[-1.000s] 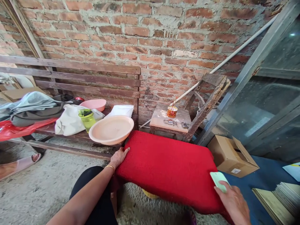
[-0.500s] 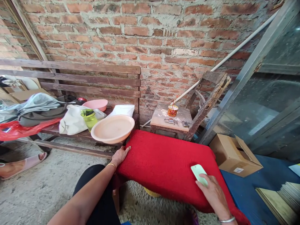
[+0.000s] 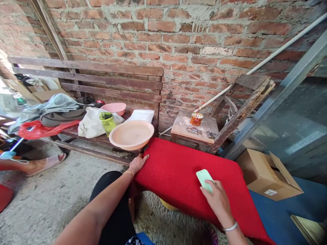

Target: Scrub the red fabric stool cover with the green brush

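Observation:
A red cloth (image 3: 176,170) covers a low bench or table in front of me. At its left edge is my left hand (image 3: 138,164), the thumb on top and the fingers closed around the side, partly hidden. My right hand (image 3: 217,197) grips a pale green, flat oblong object with rounded corners (image 3: 204,177), its exact kind unclear. That object is held low over the red cloth or against it; which one I cannot tell. Just beyond my left hand, a peach-coloured basin (image 3: 131,134) rests at the end of the wooden bench.
The wooden bench (image 3: 109,81) also bears a green bottle (image 3: 107,124), a white bag (image 3: 88,124) and a pink basin (image 3: 114,108). A chair seat (image 3: 178,126) holds a red-gold tin (image 3: 196,119) and padlocks (image 3: 194,130). A cardboard box (image 3: 265,175) stands right. Another person's foot (image 3: 48,163) shows left.
My right hand has moved left across the red cloth with the pale green object. My left hand stays at the cloth's edge. The camera view has turned slightly left.

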Tool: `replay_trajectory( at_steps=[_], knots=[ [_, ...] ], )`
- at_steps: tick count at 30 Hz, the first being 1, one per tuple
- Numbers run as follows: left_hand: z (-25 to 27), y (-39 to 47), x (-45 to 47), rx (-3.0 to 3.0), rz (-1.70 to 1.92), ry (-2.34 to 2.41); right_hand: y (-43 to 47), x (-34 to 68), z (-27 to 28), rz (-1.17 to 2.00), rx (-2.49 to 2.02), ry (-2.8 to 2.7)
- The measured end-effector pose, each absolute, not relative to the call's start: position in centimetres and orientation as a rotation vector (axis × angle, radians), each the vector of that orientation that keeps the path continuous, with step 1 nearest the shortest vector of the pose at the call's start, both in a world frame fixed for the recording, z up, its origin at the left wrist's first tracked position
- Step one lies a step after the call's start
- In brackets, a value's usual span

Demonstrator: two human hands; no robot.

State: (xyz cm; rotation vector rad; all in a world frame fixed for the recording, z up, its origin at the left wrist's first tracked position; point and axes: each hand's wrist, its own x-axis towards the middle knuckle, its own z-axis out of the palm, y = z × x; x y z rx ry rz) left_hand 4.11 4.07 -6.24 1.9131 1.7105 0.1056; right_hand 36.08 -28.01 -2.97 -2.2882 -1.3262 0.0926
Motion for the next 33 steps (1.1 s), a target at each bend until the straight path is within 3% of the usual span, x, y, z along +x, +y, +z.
replay_trajectory(
  at_steps=[7, 16, 19, 26, 30, 33],
  knots=[
    [-6.5, 4.3, 4.1, 1.923, 0.105, 1.714, -24.8, 33.3, -2.9, 0.022, -2.365, -1.555],
    [-6.7, 4.2, 4.3, 1.904, 0.129, 1.723, -35.2, 45.1, -4.3, -0.082, -2.748, -1.097],
    [-6.8, 4.1, 4.3, 1.902, 0.132, 1.729, -35.3, 43.7, -4.0, -0.064, -2.621, -1.091],
    [-6.6, 4.2, 4.2, 1.917, 0.133, 1.733, -30.4, 34.4, -3.4, 0.355, -2.121, -1.406],
    [-6.7, 4.1, 4.3, 1.909, 0.131, 1.748, -33.2, 38.7, -3.9, 0.375, -2.263, -1.246],
    [-6.7, 4.1, 4.2, 1.911, 0.129, 1.734, -35.7, 42.4, -3.8, 0.177, -2.400, -1.110]
  ],
)
